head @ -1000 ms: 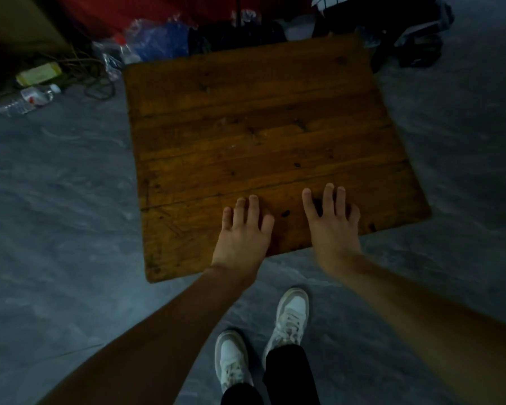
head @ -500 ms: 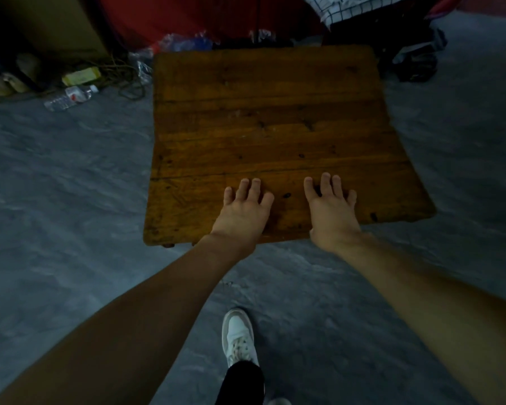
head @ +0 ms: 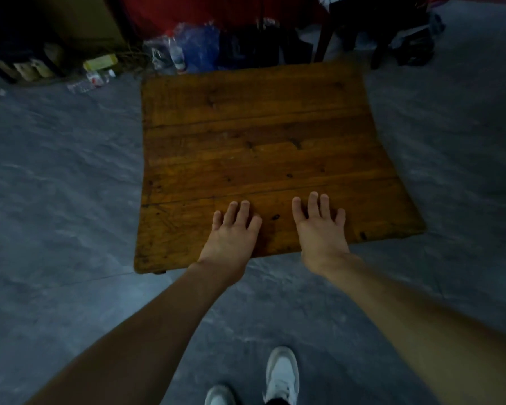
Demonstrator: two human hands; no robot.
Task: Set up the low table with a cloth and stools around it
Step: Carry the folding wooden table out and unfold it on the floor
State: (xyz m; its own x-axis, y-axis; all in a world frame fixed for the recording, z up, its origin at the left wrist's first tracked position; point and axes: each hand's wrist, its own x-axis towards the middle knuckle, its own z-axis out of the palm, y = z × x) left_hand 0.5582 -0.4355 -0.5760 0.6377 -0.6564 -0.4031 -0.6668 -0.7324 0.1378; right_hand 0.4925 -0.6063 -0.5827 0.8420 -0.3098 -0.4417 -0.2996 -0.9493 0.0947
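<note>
Resting flat with fingers straight, the left hand point(head: 231, 238) and right hand point(head: 319, 232) lie side by side, slightly apart, on the near edge of the wooden table point(head: 260, 141), which stands on the grey floor point(head: 56, 200).

1 table point(head: 260, 147), 2 hands, 2 shoes, 1 bottle point(head: 89, 81)

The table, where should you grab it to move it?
Probably by the near edge, from the person's side. The table is low, flat and square, with nothing on top to catch. Both the left hand and right hand lie flat on that edge already; curling fingers under it, spread wider toward the corners, should hold steadier.
</note>
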